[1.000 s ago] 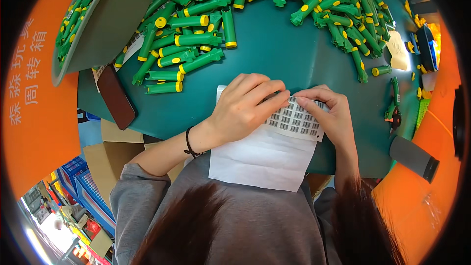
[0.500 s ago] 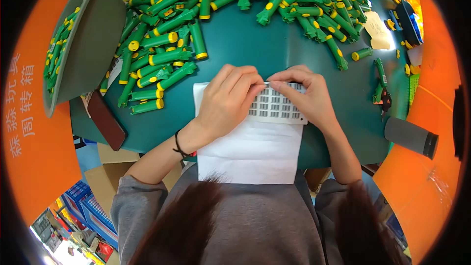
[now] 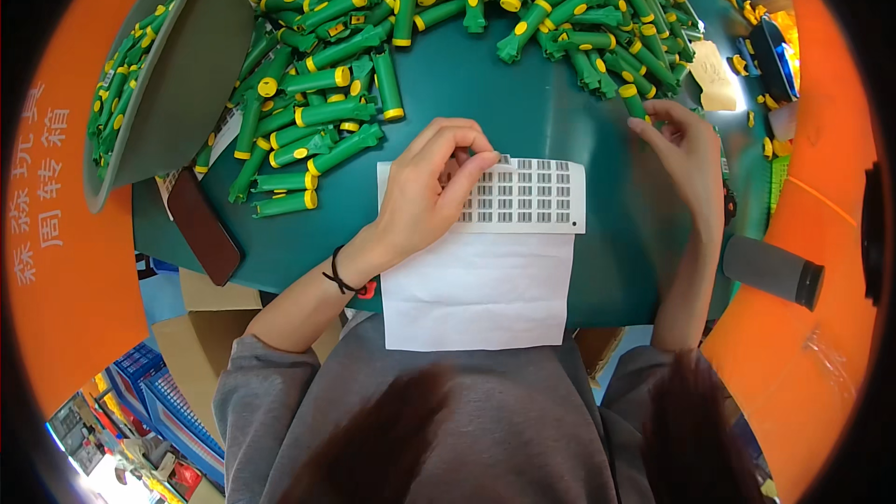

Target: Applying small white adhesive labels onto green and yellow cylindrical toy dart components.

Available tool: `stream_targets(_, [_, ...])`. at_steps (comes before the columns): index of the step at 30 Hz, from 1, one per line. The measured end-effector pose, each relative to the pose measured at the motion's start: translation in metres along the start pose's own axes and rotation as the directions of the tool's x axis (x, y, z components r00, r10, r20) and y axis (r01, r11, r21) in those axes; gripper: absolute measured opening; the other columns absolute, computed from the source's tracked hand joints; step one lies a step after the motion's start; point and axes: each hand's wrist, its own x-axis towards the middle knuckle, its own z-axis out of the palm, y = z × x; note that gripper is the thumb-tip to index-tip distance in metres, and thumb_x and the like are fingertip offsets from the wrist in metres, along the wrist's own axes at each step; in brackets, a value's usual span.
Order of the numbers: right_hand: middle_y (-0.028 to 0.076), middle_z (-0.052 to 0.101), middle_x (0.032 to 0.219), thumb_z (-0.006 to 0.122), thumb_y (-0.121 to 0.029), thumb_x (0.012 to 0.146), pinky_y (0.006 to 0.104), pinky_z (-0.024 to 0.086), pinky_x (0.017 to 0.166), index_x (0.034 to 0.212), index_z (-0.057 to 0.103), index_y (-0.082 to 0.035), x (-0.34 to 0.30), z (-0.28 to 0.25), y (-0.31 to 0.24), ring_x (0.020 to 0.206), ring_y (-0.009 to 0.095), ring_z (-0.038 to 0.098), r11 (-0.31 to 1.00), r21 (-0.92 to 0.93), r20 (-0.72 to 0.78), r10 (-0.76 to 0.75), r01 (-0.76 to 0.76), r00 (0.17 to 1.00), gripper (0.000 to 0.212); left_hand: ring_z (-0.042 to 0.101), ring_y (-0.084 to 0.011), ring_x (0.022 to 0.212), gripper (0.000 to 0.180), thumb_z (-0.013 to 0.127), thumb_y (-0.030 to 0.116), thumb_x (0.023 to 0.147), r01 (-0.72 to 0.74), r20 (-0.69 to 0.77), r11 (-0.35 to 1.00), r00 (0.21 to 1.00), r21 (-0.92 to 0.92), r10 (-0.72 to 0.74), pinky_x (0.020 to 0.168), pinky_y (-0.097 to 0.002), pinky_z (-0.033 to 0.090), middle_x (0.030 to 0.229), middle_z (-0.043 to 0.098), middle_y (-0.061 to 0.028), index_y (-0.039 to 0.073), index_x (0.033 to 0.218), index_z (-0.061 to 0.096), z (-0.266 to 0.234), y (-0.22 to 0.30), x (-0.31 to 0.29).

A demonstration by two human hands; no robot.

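Sheet of labels atop white paper on our surface, our left hand pinching a pale label by its top edge, grip narrow, our right hand at a green tube, that grip's closure we cannot tell.

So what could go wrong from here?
1. The left hand pinches what looks like a small label right above the label sheet; it might touch down and re-stick.
2. The right hand is at a green tube beside the heaped tubes; a tug could shift neighbours.
3. The white paper overhangs the table's near edge; a forearm might drag it off.
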Motion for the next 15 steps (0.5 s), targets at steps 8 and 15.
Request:
stream_targets(8, [0.016, 0.055, 0.126, 0.066, -0.001, 0.091, 0.0252, 0.055, 0.072, 0.123, 0.054, 0.001, -0.051, 0.056, -0.067, 0.093, 0.017, 0.065, 0.152, 0.985, 0.118, -0.226, -0.084, 0.967, 0.034, 0.060, -0.0121, 0.090, 0.009, 0.071, 0.004, 0.090, 0.027, -0.093, 0.963, 0.994, -0.269, -0.054, 0.076, -0.0259, 0.048, 0.103, 0.068, -0.0068, 0.002, 0.098, 0.067, -0.017, 0.054, 0.015])
stream_targets(15, [0.017, 0.054, 0.129, 0.064, 0.011, 0.087, 0.0325, 0.056, 0.094, 0.124, 0.058, 0.003, -0.068, 0.067, -0.080, 0.115, 0.023, 0.061, 0.195, 0.980, 0.005, -0.264, 0.049, 0.964, 0.038, 0.060, -0.0160, 0.094, 0.007, 0.069, 0.001, 0.090, -0.040, 0.003, 0.998, 0.999, -0.057, 0.040, 0.084, -0.0272, 0.047, 0.107, 0.067, -0.0102, 0.001, 0.097, 0.066, -0.018, 0.066, 0.010])
